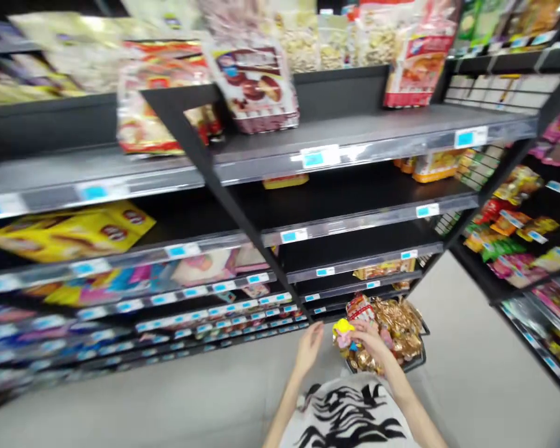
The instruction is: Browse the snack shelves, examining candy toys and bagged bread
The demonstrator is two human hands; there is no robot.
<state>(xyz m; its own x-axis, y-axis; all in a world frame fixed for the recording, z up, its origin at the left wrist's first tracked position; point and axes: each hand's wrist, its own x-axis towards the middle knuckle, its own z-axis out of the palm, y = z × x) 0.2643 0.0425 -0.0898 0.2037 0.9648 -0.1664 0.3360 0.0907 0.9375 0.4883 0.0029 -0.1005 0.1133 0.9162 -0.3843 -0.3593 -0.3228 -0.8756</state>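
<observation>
Bright, fairly even lt. from above: shelf [340, 127] top well lit, recesses [359, 198] below it near-blk. Floor [191, 398] pale grey w/ soft shading. Glare along label strip [360, 151]; gold wrappers [404, 317] throw small glints. Pale bags [65, 37] upper L look washed out. Wide-angle stretch twd. edges, esp. L side, where low-shelf goods [42, 336] smear badly. Ctr. sharper, but price tags [313, 158] illegible & yellow-topped toy [343, 333] a bit soft.

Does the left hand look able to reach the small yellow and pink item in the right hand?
Probably yes: the left hand seems empty, close beside the small yellow and pink item, and nothing visible stands between them.
</observation>
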